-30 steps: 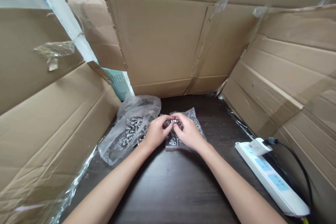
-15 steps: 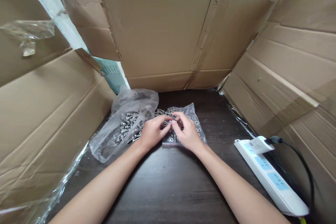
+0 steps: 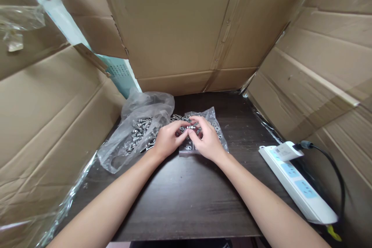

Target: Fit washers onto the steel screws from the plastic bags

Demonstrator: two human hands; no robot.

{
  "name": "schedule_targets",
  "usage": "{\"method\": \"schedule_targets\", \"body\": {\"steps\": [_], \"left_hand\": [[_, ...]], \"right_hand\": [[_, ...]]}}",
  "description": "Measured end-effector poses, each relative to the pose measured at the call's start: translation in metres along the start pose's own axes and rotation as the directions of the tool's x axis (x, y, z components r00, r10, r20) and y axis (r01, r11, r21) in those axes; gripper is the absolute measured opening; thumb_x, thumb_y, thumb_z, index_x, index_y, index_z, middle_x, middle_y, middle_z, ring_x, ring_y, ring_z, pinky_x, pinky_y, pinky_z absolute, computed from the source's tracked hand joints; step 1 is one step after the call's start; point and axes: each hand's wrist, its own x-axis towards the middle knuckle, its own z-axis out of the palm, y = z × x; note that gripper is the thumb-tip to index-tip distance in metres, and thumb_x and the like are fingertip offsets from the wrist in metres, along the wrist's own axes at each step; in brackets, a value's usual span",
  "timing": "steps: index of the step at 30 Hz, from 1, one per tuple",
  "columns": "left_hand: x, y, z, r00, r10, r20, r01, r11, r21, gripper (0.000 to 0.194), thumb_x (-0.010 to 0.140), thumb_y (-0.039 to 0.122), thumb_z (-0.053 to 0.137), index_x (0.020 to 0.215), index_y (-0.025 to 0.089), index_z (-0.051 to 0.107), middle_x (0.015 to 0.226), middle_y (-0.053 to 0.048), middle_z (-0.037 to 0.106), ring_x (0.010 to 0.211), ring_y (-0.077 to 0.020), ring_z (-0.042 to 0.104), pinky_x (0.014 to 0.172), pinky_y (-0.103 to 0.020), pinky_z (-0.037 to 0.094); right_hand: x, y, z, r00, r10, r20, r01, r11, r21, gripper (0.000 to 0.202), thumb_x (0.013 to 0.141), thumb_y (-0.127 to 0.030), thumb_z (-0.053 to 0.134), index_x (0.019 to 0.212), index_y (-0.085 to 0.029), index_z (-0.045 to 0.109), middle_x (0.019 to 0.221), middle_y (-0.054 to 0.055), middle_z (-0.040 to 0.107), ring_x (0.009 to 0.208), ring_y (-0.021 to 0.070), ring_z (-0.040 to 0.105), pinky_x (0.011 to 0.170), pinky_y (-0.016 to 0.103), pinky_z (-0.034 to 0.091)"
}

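Observation:
A small shiny bolt (image 3: 191, 127), with what looks like a nut or washer on it, sits between my fingertips. My left hand (image 3: 169, 137) is closed, pinching the bolt's left end between thumb and forefinger. From the other side, the thumb and curled fingers of my right hand (image 3: 207, 139) close around the same bolt. Both hands hover over a flat clear bag (image 3: 213, 115) scattered with nuts and washers. To the left, a crumpled plastic bag (image 3: 114, 155) holds many loose metal bolts (image 3: 142, 128), some spilling out towards my left hand.
Cardboard panels (image 3: 180, 27) wall in the dark wooden table (image 3: 186, 201) at the back and both sides. A white power strip (image 3: 302, 186) with a plugged-in black cable (image 3: 338, 174) lies along the right side.
The view has tipped down slightly, bringing the table's front edge into sight. Between my fingertips the bolt shows more clearly now; both hands stay over the flat bag.

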Motion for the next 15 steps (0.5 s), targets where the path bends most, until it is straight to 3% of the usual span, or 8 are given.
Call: {"method": "schedule_targets", "body": {"steps": [8, 15], "left_hand": [[-0.0007, -0.0002, 0.0003, 0.999, 0.041, 0.019, -0.041, 0.999, 0.001, 0.015, 0.097, 0.024, 0.063, 0.108, 0.02, 0.072, 0.099, -0.004, 0.078, 0.071, -0.0131, 0.069, 0.067, -0.023, 0.056], [-0.001, 0.0005, 0.0006, 0.999, 0.039, 0.007, -0.04, 0.999, 0.007, 0.013, 0.097, 0.024, 0.063, 0.106, 0.019, 0.072, 0.096, -0.003, 0.077, 0.069, -0.0122, 0.067, 0.064, -0.022, 0.054]], "right_hand": [[-0.0006, 0.0033, -0.0006, 1.0, 0.028, -0.002, -0.028, 0.999, -0.032, 0.035, 0.089, -0.023, 0.058, 0.124, -0.023, 0.061, 0.107, 0.007, 0.071, 0.078, 0.0193, 0.066, 0.07, 0.033, 0.055], [0.0007, 0.0004, -0.0049, 0.997, 0.067, 0.026, -0.067, 0.998, -0.016, 0.027, 0.098, -0.028, 0.05, 0.122, -0.022, 0.061, 0.091, 0.004, 0.072, 0.071, 0.0186, 0.066, 0.067, 0.032, 0.052]]}}
